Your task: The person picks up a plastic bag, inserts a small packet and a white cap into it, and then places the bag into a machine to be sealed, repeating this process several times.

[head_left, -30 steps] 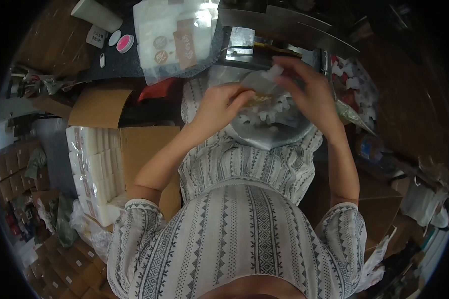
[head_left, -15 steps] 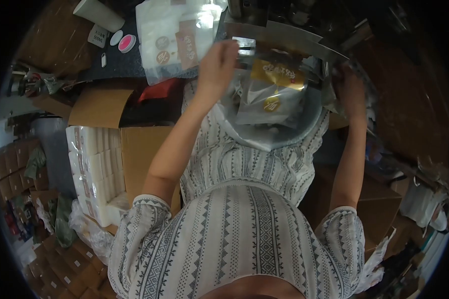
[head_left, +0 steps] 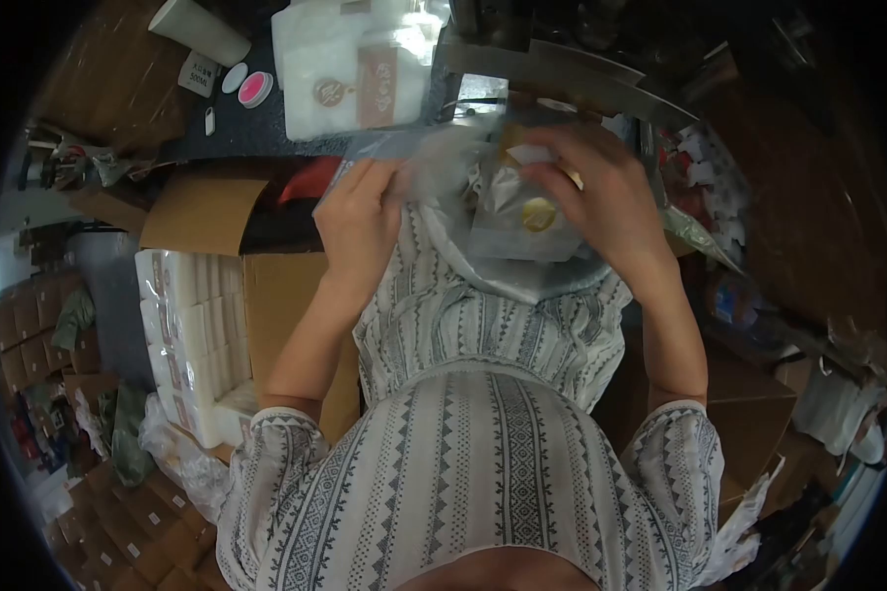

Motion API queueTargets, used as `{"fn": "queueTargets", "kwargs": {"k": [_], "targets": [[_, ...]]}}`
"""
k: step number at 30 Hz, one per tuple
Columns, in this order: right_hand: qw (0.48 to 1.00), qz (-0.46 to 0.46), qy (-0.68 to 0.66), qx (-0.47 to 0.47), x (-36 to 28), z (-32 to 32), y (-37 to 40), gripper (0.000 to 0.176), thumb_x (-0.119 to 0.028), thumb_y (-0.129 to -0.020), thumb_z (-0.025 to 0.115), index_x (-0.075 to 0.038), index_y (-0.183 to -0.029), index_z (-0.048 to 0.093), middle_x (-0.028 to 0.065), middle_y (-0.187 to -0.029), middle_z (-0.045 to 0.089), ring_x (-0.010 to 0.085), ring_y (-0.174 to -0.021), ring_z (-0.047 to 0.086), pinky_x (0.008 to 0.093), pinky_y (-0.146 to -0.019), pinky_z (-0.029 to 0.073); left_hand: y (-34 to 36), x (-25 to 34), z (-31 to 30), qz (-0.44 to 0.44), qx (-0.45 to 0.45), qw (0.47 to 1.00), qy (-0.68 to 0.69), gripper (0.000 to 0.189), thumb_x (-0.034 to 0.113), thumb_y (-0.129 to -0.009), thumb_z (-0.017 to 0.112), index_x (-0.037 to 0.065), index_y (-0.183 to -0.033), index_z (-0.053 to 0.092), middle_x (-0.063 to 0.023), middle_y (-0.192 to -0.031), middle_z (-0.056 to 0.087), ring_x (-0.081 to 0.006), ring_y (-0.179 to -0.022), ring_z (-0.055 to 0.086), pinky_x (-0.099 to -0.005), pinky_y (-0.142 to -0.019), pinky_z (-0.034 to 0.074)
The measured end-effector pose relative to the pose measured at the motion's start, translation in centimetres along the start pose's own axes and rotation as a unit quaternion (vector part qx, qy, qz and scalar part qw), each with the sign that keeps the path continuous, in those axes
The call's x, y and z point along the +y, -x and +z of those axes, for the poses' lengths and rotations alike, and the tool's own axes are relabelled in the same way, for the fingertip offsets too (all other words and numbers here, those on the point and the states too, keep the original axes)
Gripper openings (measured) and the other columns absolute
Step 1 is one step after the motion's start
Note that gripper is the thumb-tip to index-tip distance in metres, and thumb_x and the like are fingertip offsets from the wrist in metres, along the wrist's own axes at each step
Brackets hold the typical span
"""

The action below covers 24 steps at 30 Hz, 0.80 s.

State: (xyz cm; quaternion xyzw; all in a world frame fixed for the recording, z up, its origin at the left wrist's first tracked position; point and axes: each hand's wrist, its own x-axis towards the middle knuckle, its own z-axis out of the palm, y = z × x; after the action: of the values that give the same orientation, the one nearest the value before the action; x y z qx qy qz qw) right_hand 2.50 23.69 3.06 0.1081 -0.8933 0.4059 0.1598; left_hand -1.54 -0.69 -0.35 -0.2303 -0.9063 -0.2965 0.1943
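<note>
My left hand [head_left: 358,219] is closed on a clear plastic bag [head_left: 426,150], which is blurred and spreads towards the right. My right hand [head_left: 606,202] has thumb and fingers pinched around a small white packet [head_left: 530,154], close to the bag's right side. Just under my right hand, a printed clear pouch [head_left: 508,231] with a gold round mark lies in a plastic-lined basin [head_left: 522,288] on my lap. What else lies in the basin is hard to make out. A stack of printed clear bags [head_left: 325,59] rests on the dark tabletop beyond my left hand.
On the tabletop stand a white cup [head_left: 199,32], a pink round tin [head_left: 254,89] and a small white label card [head_left: 198,72]. An open carton [head_left: 286,325] of white wrapped packs [head_left: 192,325] is at my left. Small packets [head_left: 702,172] are piled at the right.
My left hand has come back towards me and left with a clear bag. My right hand has moved left from the packet pile to above the basin, with a small white packet in its fingers.
</note>
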Motion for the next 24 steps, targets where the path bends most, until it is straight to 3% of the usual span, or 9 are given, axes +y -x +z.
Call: {"fn": "queueTargets", "kwargs": {"k": [3,7,9,15,19,21,22,23,24], "targets": [[0.992,-0.089,0.087,-0.034,0.0,0.1,-0.2,0.026,-0.011,-0.081,0.071,-0.004,-0.105,0.065,0.008,-0.097,0.067,0.0204,-0.086,0.064,0.0303,-0.074,0.051,-0.1,1.4,0.0,0.061,-0.085,0.993,0.06,0.007,0.009,-0.085,0.063,0.006,-0.09,0.067,-0.0108,-0.078,0.061,-0.0313,-0.069,0.061,-0.036,-0.06,0.048],[0.994,0.067,-0.052,-0.071,1.1,-1.1,0.4,0.03,-0.012,-0.082,0.07,-0.004,-0.11,0.063,0.0087,-0.095,0.067,0.0191,-0.086,0.064,0.0315,-0.077,0.05,-0.6,2.8,3.2,0.042,-0.213,0.965,0.144,0.009,0.011,-0.085,0.064,0.004,-0.09,0.068,-0.0102,-0.077,0.063,-0.0254,-0.067,0.065,-0.0328,-0.058,0.049],[0.994,0.102,-0.041,-0.027,2.2,-2.2,0.9,0.031,-0.012,-0.083,0.069,-0.005,-0.112,0.063,0.0087,-0.095,0.067,0.0181,-0.086,0.064,0.0315,-0.077,0.05,-1.9,3.7,4.9,-0.215,-0.337,0.847,0.351,0.019,0.017,-0.088,0.065,-0.002,-0.091,0.067,-0.0114,-0.079,0.067,-0.0178,-0.07,0.068,-0.0294,-0.058,0.051],[0.978,0.166,0.123,0.001,3.6,-6.5,4.1,0.032,-0.018,-0.085,0.067,-0.005,-0.114,0.062,0.0123,-0.097,0.067,0.0205,-0.085,0.065,0.0329,-0.075,0.05,-5.5,3.7,9.2,-0.371,-0.314,0.71,0.509,0.036,0.025,-0.09,0.064,-0.011,-0.096,0.064,-0.0109,-0.081,0.068,-0.0134,-0.071,0.067,-0.0253,-0.06,0.053],[0.898,0.242,0.367,0.022,9.4,-7.6,5.2,0.026,-0.018,-0.085,0.063,-0.005,-0.107,0.063,0.0187,-0.1,0.065,0.0355,-0.092,0.063,0.0421,-0.078,0.05,-4.9,3.1,8.5,-0.34,-0.323,0.743,0.478,0.038,0.028,-0.091,0.063,-0.008,-0.1,0.064,-0.0106,-0.079,0.068,-0.0146,-0.066,0.066,-0.0257,-0.058,0.053],[0.868,0.26,0.423,0.011,10.9,-7.7,4.9,0.026,-0.015,-0.085,0.061,-0.005,-0.109,0.062,0.0192,-0.101,0.066,0.0372,-0.092,0.063,0.0431,-0.08,0.049,-5.3,0.3,8.2,-0.225,-0.191,0.88,0.372,0.038,0.031,-0.089,0.065,-0.002,-0.109,0.063,-0.013,-0.093,0.068,-0.022,-0.081,0.067,-0.0308,-0.071,0.053],[0.88,0.279,0.385,0.005,10.9,-7.6,4.7,0.025,-0.013,-0.085,0.059,-0.005,-0.108,0.062,0.0195,-0.099,0.066,0.0375,-0.093,0.063,0.0443,-0.08,0.049,-5.6,-2.0,7.7,-0.225,-0.19,0.881,0.371,0.038,0.031,-0.089,0.065,-0.002,-0.109,0.063,-0.013,-0.093,0.068,-0.022,-0.081,0.067,-0.0308,-0.071,0.053],[0.89,0.299,0.345,-0.005,10.8,-7.4,4.7,0.024,-0.011,-0.084,0.058,-0.005,-0.107,0.062,0.0199,-0.097,0.066,0.0378,-0.093,0.063,0.0455,-0.08,0.049,-5.5,-4.7,7.1,-0.084,-0.048,0.989,0.108,0.039,0.031,-0.087,0.066,0.002,-0.114,0.061,-0.0141,-0.102,0.066,-0.0246,-0.092,0.064,-0.0336,-0.079,0.05],[0.89,0.3,0.343,-0.006,10.3,-7.1,4.6,0.024,-0.011,-0.084,0.058,-0.005,-0.107,0.062,0.0199,-0.097,0.066,0.0378,-0.093,0.063,0.0455,-0.08,0.049,-5.2,-6.2,7.0,0.07,0.097,0.979,-0.167,0.042,0.031,-0.085,0.068,0.006,-0.119,0.059,-0.0152,-0.112,0.063,-0.0271,-0.102,0.062,-0.0363,-0.087,0.047]]}}
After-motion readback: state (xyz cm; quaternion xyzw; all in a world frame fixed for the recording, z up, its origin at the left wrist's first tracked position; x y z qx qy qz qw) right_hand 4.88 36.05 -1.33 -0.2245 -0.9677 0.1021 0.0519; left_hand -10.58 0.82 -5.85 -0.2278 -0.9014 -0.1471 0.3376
